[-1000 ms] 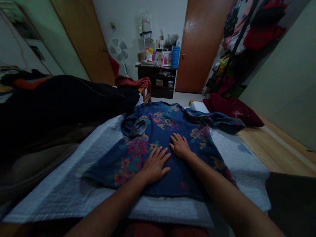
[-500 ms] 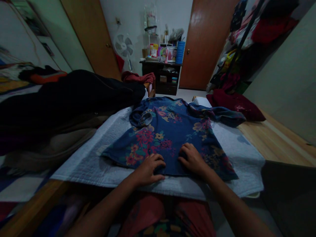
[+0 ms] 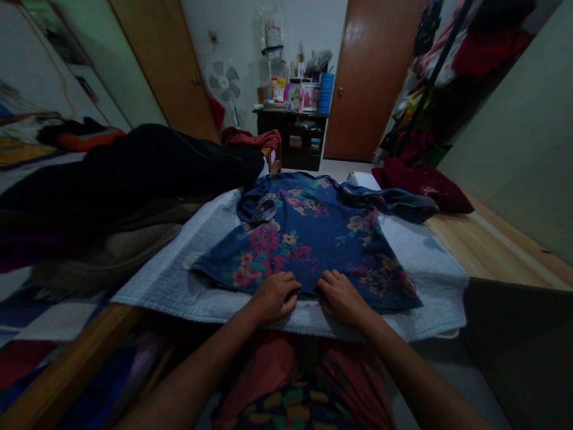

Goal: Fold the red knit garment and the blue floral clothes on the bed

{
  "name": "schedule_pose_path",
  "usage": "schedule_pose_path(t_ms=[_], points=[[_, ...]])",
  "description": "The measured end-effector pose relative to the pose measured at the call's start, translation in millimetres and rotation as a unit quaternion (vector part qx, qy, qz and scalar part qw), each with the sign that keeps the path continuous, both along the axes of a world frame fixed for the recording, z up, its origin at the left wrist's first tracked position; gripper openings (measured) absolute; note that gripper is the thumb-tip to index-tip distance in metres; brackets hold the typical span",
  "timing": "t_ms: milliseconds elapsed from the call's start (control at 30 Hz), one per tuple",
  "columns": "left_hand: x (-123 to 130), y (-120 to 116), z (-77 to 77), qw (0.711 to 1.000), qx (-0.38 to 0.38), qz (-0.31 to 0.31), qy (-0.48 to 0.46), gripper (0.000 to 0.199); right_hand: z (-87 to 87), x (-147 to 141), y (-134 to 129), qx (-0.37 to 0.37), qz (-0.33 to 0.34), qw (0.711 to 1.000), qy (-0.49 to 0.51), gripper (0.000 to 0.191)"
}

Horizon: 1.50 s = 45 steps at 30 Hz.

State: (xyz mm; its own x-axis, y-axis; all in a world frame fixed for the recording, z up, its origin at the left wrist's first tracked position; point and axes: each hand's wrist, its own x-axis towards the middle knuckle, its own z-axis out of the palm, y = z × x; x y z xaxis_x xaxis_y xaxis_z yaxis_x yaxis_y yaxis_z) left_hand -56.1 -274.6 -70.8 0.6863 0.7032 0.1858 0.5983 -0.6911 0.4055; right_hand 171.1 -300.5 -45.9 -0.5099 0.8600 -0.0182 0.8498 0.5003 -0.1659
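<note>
A blue long-sleeved blouse with red and yellow flowers (image 3: 322, 239) lies spread on a pale quilted cloth (image 3: 210, 310), its lower hem toward me. My left hand (image 3: 275, 297) is at the middle of that hem, fingers curled over the edge, thumb on the near side. A short gap to its right, my right hand (image 3: 342, 300) holds the same hem with bent fingers; its thumb is mostly hidden. The blouse's left sleeve is folded in with its cuff (image 3: 265, 210) showing. Its right sleeve (image 3: 398, 203) stretches out to the right.
Dark clothes (image 3: 165, 158) are heaped on the left. A maroon cushion (image 3: 425, 185) rests on a wooden surface (image 3: 501, 251) at the right. Behind stand a fan (image 3: 224, 80), a dark cabinet (image 3: 298, 140) and a brown door (image 3: 367, 83). Clothes hang at upper right.
Both hands have drawn back from the cloth of the blouse to its lower hem, and my right hand has come closer to my left. The view has shifted slightly.
</note>
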Motion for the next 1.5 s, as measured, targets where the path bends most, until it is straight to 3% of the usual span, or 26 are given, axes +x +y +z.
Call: schedule_pose_path(t_ms=[300, 567, 800, 1000, 1133, 1333, 1500], points=[[8.6, -9.5, -4.6, 0.997, 0.028, 0.068, 0.038, 0.039, -14.2, -6.8, -0.1, 0.057, -0.042, 0.997, -0.011, 0.017], [3.7, -8.7, -8.2, 0.991, 0.046, 0.121, 0.024, 0.040, -18.0, 6.3, -5.3, 0.074, -0.053, 0.995, -0.034, 0.018], [6.3, -15.9, -5.5, 0.998, 0.032, 0.048, 0.008, 0.047, -12.7, 16.3, -14.9, 0.068, -0.062, 0.996, 0.022, 0.014], [15.9, -16.7, -8.6, 0.992, 0.078, 0.096, 0.008, 0.036, -11.8, 24.4, -13.0, 0.062, -0.046, 0.989, 0.123, 0.011], [12.3, -14.2, -3.9, 0.990, 0.120, 0.075, 0.006, 0.026, -13.5, 32.3, -15.8, 0.063, -0.030, 0.981, 0.181, 0.011], [9.1, -13.4, 0.2, 0.991, 0.076, 0.035, 0.100, 0.020, -23.3, 41.8, -28.1, 0.032, -0.058, 0.993, 0.093, 0.019], [7.3, -13.2, -0.6, 0.995, 0.032, 0.025, 0.089, 0.021, -16.4, 60.3, -34.3, 0.018, -0.091, 0.995, 0.039, 0.022]])
